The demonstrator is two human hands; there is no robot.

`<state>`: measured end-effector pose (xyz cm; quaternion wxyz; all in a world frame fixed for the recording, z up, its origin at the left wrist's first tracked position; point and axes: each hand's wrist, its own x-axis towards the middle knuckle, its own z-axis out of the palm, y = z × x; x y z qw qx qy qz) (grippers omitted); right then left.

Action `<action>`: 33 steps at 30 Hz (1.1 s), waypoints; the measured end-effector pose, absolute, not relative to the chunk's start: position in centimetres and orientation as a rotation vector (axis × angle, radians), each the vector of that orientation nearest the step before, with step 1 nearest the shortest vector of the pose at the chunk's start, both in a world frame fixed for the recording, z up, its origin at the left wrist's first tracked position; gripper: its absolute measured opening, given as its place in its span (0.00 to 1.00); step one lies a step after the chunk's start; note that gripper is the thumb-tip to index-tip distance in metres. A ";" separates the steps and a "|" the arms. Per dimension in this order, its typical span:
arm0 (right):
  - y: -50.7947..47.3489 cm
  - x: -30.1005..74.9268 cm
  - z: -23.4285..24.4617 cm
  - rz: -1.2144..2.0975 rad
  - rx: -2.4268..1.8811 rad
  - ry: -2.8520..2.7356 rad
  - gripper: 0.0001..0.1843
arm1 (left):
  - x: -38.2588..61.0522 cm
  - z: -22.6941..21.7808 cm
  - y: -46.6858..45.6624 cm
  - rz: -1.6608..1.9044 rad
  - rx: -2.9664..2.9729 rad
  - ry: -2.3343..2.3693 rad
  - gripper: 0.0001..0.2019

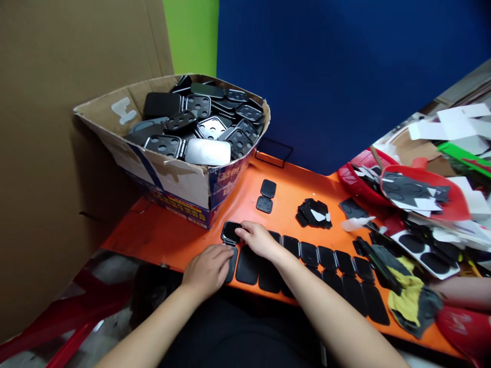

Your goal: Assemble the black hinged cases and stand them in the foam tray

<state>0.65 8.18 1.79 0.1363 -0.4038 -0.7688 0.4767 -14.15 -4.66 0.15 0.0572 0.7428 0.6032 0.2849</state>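
Note:
An opened black compact case (231,232) lies at the left end of a row along the table's front edge. My left hand (207,270) is closed over its lower half, fingertips near the hinge. Above it, my right hand (259,239) grips the right edge of the upper half, thumb resting on the dark surface and fingers curled. Several more opened cases (345,263) stretch rightward, partly covered by my right forearm. Farther back, one opened compact (268,189) lies alone, with a pile of thin black pieces (313,212) to its right.
A cardboard box (172,176) heaped with black compacts stands at the left on the orange table (286,197). To the right are a red basket (355,179), a red scoop (458,204), a small white bottle (355,224), a yellow-grey cloth (408,296) and another person's forearm (464,293).

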 end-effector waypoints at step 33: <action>8.1 -0.8 3.9 1.015 -1.473 -2.500 0.17 | -14.0 0.3 -4.6 0.882 2.241 1.843 0.12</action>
